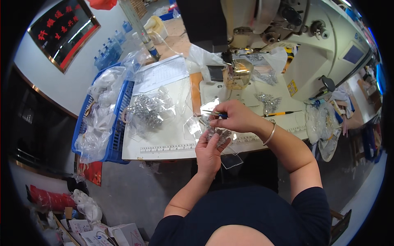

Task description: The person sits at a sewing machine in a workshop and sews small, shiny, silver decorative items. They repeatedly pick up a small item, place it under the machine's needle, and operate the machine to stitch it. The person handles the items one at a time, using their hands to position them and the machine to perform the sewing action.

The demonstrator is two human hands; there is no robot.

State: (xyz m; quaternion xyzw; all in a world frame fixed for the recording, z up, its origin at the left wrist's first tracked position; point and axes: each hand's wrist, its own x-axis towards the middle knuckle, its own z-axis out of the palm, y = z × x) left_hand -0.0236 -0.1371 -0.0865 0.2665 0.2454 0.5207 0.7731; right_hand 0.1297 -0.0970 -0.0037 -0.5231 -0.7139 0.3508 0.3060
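Observation:
My left hand (209, 153) is closed on a glittering silver, sparkly piece (220, 133), with my fingers wrapping its lower side. Just above it, my right hand (236, 116) grips a small pointed metal tool (210, 112) with a dark blue handle. Its tip points left, over the work; I cannot make out if it touches. On the table to the right rests another sparkly silver piece (269, 102), shaped like a butterfly. A clear plastic bag (148, 110) packed with similar silver pieces lies on the left. Beyond my hands stands a sewing machine (242, 71).
A blue basket (119, 143) of plastic-wrapped goods flanks the table's left edge. A ruler strip (168, 148) runs along the front edge. A yellow-orange pen-like tool (283, 113) lies right of my hands; a printed paper sheet (164, 74) lies at the back left.

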